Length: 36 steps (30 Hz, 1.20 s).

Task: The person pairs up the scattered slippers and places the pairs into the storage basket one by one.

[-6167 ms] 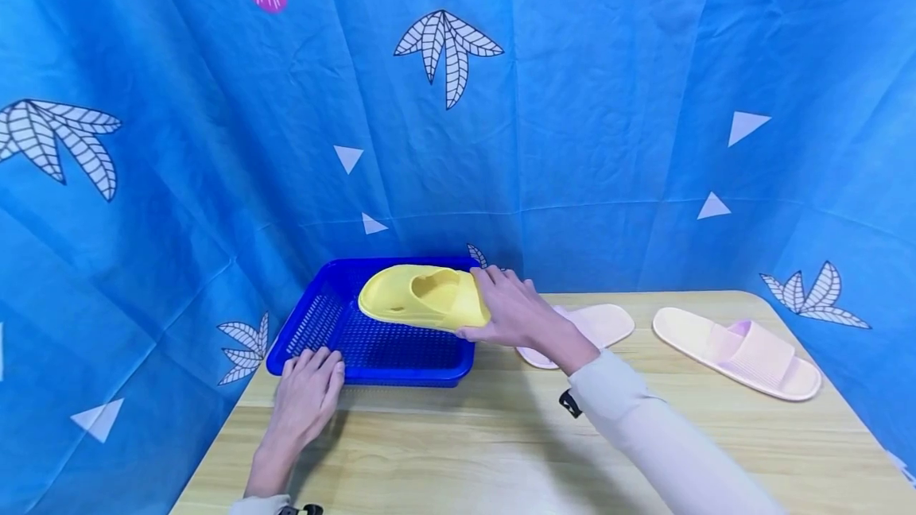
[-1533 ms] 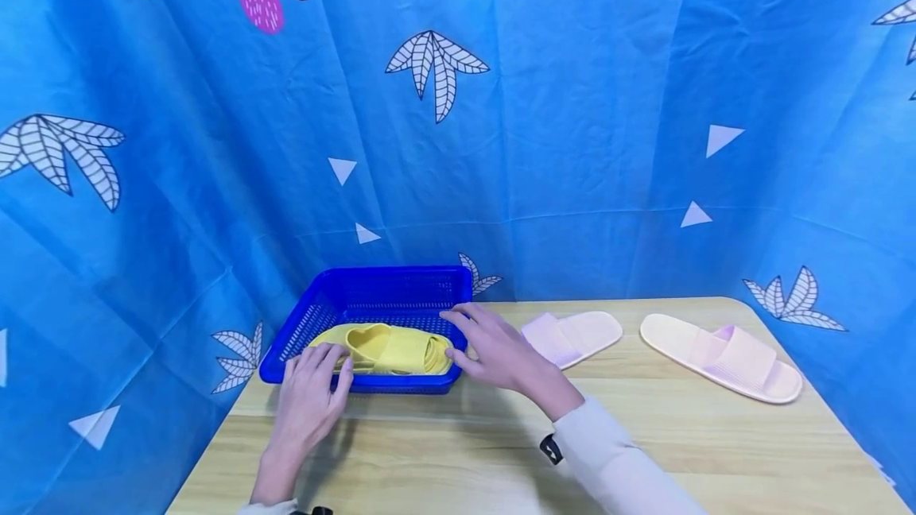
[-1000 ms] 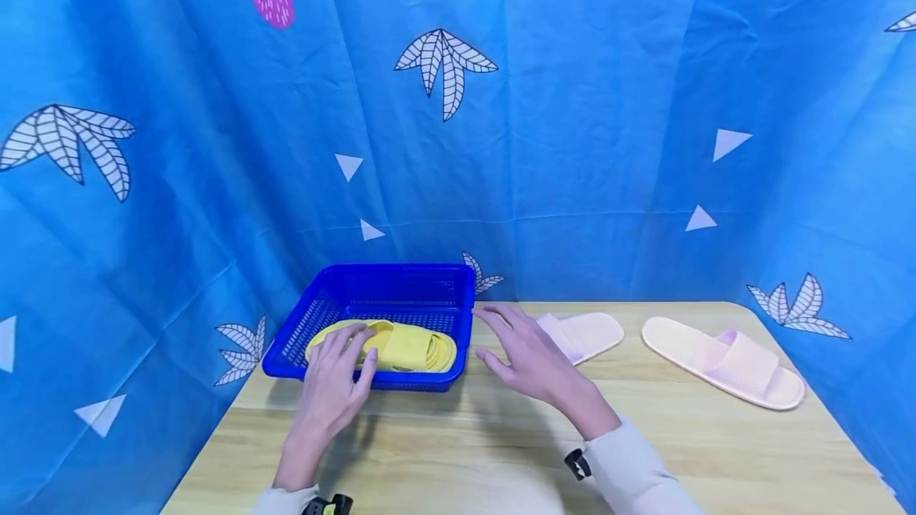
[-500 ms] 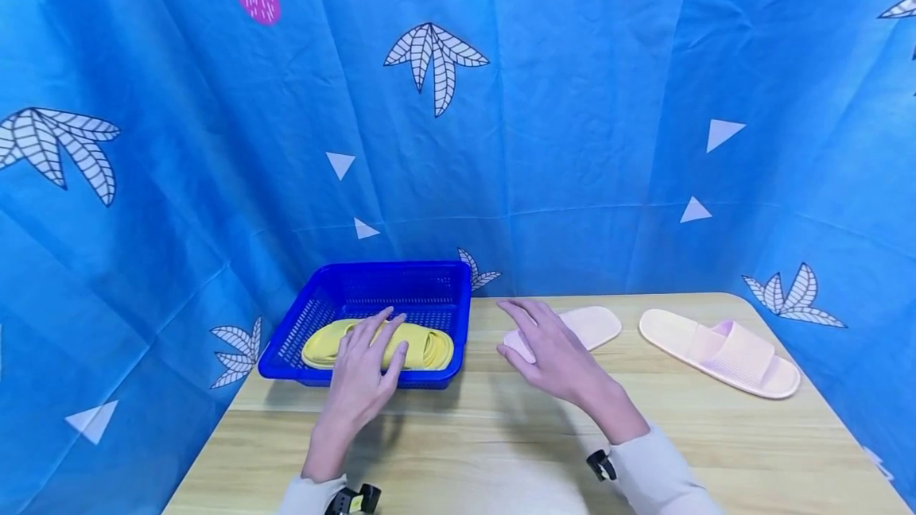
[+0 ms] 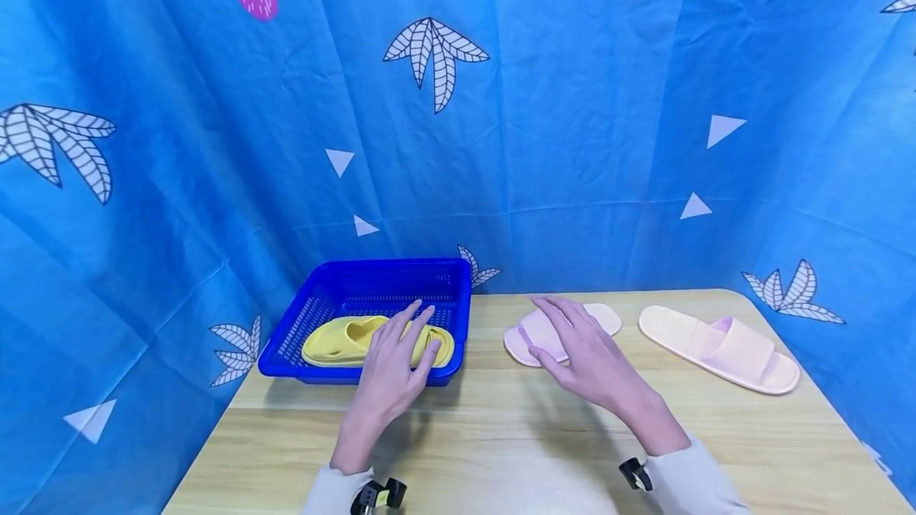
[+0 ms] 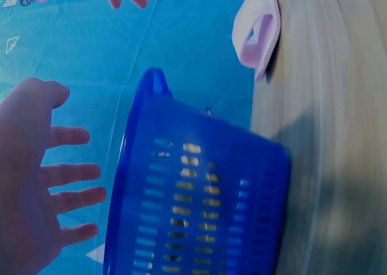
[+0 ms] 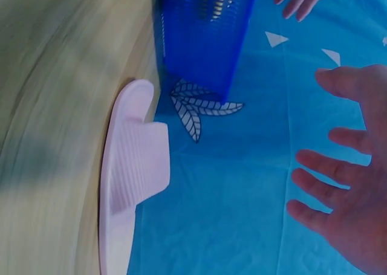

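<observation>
In the head view, a yellow slipper (image 5: pixel 336 342) lies in a blue plastic basket (image 5: pixel 322 374), its toe to the left. Layered edges show at its heel end. My left hand (image 5: pixel 393 360) hovers over the basket's front rim with fingers spread, hiding part of the slipper. My right hand (image 5: pixel 597 360), holding nothing, is in front of a pink slipper (image 5: pixel 604 319) on the table and covers part of it. In the right wrist view this pink slipper (image 7: pixel 142 166) stands apart from the right hand (image 7: pixel 357 178). The left wrist view shows the left hand (image 6: pixel 24 184) clear of the basket (image 6: pixel 230 166).
Another pink slipper (image 5: pixel 744 352) lies farther right on the wooden table (image 5: pixel 487 451). A blue patterned curtain (image 5: pixel 587 125) hangs behind the table and along its sides. Each wrist wears a black strap, such as the right wristband (image 5: pixel 635 474).
The yellow slipper, earlier held by the right hand above the basket, now lies inside it. Since then the right hand has let go and moved right; the left hand has slid right along the basket.
</observation>
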### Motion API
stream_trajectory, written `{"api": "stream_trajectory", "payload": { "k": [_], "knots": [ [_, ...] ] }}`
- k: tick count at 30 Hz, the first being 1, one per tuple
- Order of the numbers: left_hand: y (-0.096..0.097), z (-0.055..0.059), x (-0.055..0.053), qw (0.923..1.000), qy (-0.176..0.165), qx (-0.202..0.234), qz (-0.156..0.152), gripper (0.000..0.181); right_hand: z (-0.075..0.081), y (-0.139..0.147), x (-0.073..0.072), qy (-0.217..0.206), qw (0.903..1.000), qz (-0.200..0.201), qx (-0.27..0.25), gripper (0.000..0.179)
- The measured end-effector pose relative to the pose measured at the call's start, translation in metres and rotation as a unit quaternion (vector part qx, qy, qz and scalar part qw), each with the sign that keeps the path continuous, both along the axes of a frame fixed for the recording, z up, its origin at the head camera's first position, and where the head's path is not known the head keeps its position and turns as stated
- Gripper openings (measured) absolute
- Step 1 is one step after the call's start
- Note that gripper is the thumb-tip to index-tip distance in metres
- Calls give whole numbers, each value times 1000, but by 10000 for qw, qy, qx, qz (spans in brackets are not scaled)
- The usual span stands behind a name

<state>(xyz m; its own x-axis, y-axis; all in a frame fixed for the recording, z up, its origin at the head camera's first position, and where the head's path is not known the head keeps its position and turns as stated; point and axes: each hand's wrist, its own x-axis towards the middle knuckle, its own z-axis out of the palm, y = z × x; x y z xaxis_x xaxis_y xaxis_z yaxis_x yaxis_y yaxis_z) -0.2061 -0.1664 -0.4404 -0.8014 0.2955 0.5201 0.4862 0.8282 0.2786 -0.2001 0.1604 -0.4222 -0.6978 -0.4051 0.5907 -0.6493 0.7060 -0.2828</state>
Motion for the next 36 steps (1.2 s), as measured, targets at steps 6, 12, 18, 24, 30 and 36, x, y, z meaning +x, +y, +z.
{"api": "stream_trajectory", "payload": {
  "k": [6, 12, 18, 24, 30, 36],
  "knots": [
    [13, 2, -1, 9999, -64, -13, -107, 53, -2, 12, 6, -219, 9996, -198, -29, 71],
    [24, 0, -1, 9998, -61, -51, -171, 54, -6, 23, 11, -236, 9990, -360, -82, 69],
    [40, 1, -4, 9997, -168, -127, -160, 56, -5, 40, 14, -142, 9988, -457, -101, 70],
    [57, 0, -7, 9991, -321, -207, -200, 61, -4, 57, 16, -111, 9982, -593, -46, 72],
    [71, -3, -10, 9985, -312, -349, -298, 62, -6, 71, 21, -66, 9975, -699, -45, 77],
    [87, -4, -14, 9978, -371, -397, -378, 62, -8, 84, 24, -70, 9965, -822, -89, 81]
  ]
}}
